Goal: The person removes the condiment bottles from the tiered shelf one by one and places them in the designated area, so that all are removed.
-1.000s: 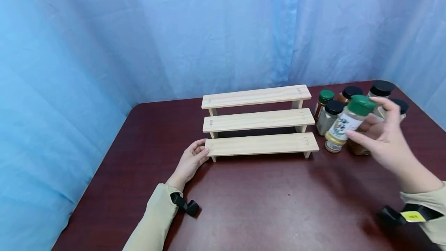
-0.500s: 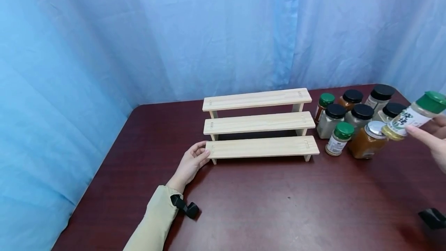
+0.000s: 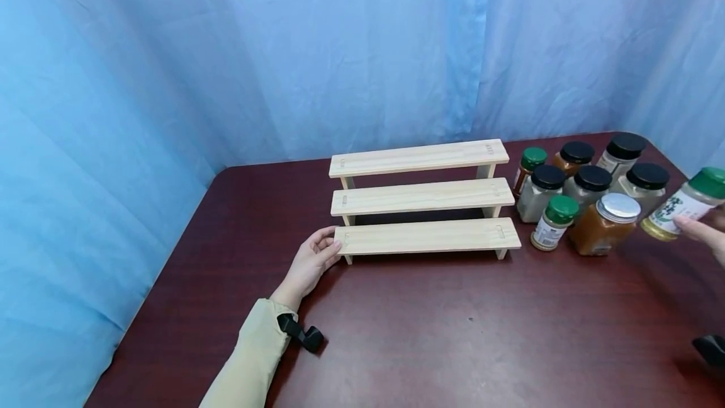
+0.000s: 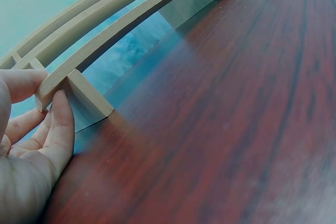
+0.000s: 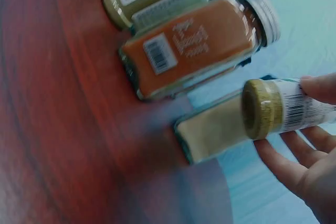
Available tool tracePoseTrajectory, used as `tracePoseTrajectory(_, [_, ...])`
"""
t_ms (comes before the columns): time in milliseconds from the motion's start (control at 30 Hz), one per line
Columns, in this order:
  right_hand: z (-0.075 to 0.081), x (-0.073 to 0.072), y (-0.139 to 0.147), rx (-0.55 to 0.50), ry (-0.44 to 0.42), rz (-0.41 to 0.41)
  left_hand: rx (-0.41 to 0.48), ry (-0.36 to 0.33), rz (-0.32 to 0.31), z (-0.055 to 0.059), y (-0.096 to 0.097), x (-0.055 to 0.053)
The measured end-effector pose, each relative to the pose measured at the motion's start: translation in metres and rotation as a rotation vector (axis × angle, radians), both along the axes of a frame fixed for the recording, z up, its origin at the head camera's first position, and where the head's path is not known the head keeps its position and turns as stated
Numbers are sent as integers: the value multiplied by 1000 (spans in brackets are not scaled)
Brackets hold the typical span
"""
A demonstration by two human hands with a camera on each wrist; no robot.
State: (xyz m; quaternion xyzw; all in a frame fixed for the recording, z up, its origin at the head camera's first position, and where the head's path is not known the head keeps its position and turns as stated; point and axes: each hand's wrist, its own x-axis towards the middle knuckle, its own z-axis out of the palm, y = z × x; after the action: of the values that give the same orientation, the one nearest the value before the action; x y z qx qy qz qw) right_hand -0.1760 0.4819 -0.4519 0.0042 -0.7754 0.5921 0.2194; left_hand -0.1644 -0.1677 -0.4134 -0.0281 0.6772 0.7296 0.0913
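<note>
A three-step wooden rack point(image 3: 425, 238) stands mid-table in the head view. My left hand point(image 3: 311, 263) pinches the left end of its lowest shelf, thumb on top and fingers beneath, as the left wrist view shows at the shelf end point(image 4: 52, 85). At the right edge, my right hand point(image 3: 708, 235) grips a green-capped spice jar point(image 3: 682, 206), tilted and raised off the table. In the right wrist view this jar's base point(image 5: 257, 109) points toward the table, with the thumb on one side and fingers on the other.
Right of the rack several jars are grouped: a silver-lidded jar of brown powder point(image 3: 605, 228), a small green-capped jar point(image 3: 552, 225), another green-capped jar point(image 3: 529, 165), and black-lidded jars such as this pale one point(image 3: 540, 197). Blue curtains point(image 3: 351, 55) hang behind the table.
My right hand has carried the green-capped jar from over the grouped jars out to their right, then slightly lower. My left hand stays on the rack's lowest shelf.
</note>
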Motion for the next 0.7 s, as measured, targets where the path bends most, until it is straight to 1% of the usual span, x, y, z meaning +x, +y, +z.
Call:
tracePoseTrajectory(67, [4, 7, -7, 22, -39, 22, 0, -2, -2, 0, 0, 0])
tracePoseTrajectory(100, [6, 10, -9, 94, -61, 2, 1, -5, -1, 0, 1, -1])
tracePoseTrajectory(167, [9, 14, -16, 134, -63, 9, 1, -4, -5, 0, 1, -1])
tracePoseTrajectory(267, [13, 19, -24, 198, -84, 9, 5, -3, -5, 0, 1, -1])
tracePoseTrajectory(433, [14, 23, -30, 338, -132, -14, 8, -5, -11, 1, 1, -1])
tracePoseTrajectory(533, [13, 24, -31, 349, -123, -20, 13, -2, -19, 1, 1, -1])
tracePoseTrajectory(567, [17, 26, -36, 356, -128, -26, 14, -1, -20, 1, 1, -1])
tracePoseTrajectory(600, [15, 26, -36, 362, -128, -32, 14, 0, -19, 0, 1, -1])
tracePoseTrajectory(700, [18, 29, -44, 363, -137, -46, 13, 3, -19, 1, 1, -1])
